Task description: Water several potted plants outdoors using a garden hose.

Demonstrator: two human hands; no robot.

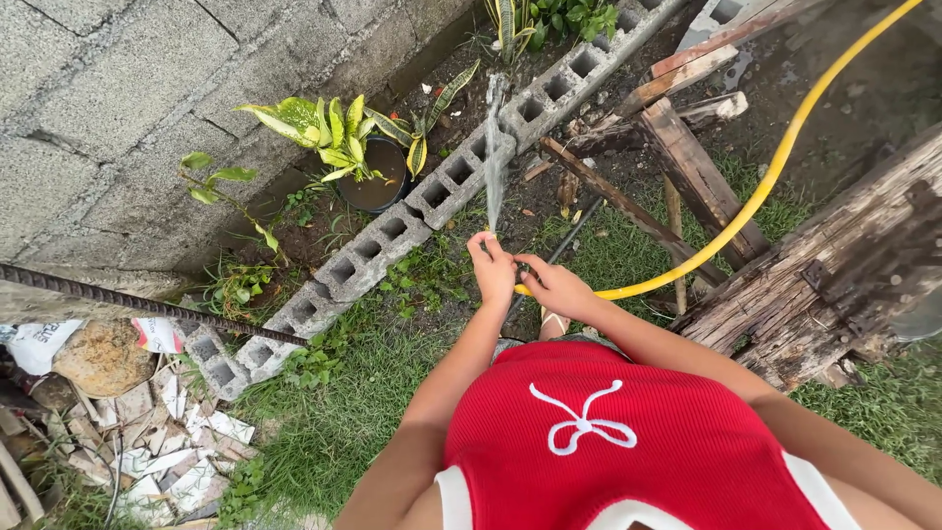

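Fingers of both hands, left hand [494, 267] and right hand [556, 288], curled tight around the yellow hose [775, 167] end.

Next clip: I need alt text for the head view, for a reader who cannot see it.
Seen from above, a person in a red top holds the end of a yellow hose with both hands, left hand and right hand, spraying water toward a row of hollow concrete blocks. Leafy plants and a dark pot stand beyond, against a block wall; weathered timber lies to the right.
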